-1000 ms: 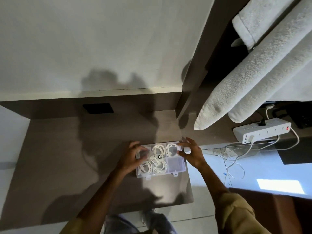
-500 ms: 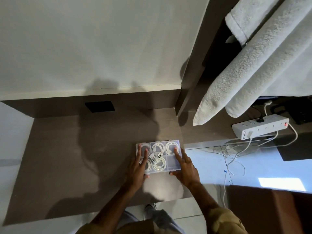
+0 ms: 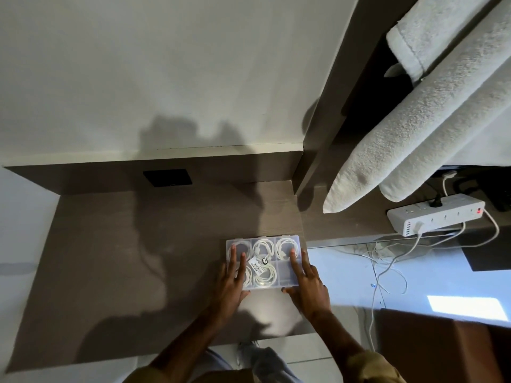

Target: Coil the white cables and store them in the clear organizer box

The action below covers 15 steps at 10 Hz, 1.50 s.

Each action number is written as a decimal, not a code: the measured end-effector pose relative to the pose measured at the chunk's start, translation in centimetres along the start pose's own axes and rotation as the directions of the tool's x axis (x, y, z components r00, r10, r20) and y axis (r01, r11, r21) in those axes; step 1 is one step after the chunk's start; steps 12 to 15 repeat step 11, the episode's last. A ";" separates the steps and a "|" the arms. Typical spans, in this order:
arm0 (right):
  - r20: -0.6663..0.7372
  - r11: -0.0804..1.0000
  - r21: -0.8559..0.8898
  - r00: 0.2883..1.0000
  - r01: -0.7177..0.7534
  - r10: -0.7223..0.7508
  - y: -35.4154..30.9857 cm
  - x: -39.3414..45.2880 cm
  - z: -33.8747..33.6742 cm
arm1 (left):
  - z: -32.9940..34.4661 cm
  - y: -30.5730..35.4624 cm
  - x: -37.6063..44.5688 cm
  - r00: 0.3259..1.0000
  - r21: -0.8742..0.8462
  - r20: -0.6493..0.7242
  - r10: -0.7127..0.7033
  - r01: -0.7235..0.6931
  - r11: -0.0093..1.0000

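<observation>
A grey-brown wood-grain desk top [image 3: 110, 258] fills a recess under a pale wall, with a small black rectangular wall plate [image 3: 167, 177] on its back panel, thick cream towels [image 3: 414, 128] hanging at the right, and a white power strip [image 3: 435, 214] with loose leads trailing over the floor beyond the desk's edge. Near the right edge of the desk lies the clear plastic organizer box [image 3: 287, 277], flat, with its transparent lid down, divided into six compartments in two rows. Coiled white cables [image 3: 286, 248] show through the lid in all three far compartments and in the near left and near middle ones; a white paper tag [image 3: 255, 265] with dark print lies near the middle, though whether on or under the lid cannot be told. The near right compartment looks bare. The left hand [image 3: 231, 286] lies flat with spread fingers on the left part of the lid, thumb at the near edge; the right hand [image 3: 308, 286] likewise presses fingers on the right part, thumb against the near rim. Neither hand clamps anything; both are apart and pushing down, probably to snap the lid shut. The box is likely light, thin-walled and slippery, best held by its long rims; the soft coils will tend to spring open if the lid lifts.
</observation>
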State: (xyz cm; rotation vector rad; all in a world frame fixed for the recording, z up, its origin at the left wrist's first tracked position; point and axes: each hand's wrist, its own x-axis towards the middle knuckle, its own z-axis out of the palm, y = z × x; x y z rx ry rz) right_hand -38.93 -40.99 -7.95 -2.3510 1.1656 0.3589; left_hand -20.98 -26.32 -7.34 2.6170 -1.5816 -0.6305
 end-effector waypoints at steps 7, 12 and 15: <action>-0.153 0.984 0.170 0.985 -0.057 0.084 -2.9 14.3 -7.0 | -5.8 -3.5 15.8 0.986 -0.424 -0.104 -0.134 0.078 0.902; -0.515 0.852 0.263 0.812 0.453 -0.274 -10.7 7.2 -18.5 | -15.7 -2.6 10.4 0.824 -0.210 -0.555 0.110 -0.267 0.941; -0.515 0.852 0.263 0.812 0.453 -0.274 -10.7 7.2 -18.5 | -15.7 -2.6 10.4 0.824 -0.210 -0.555 0.110 -0.267 0.941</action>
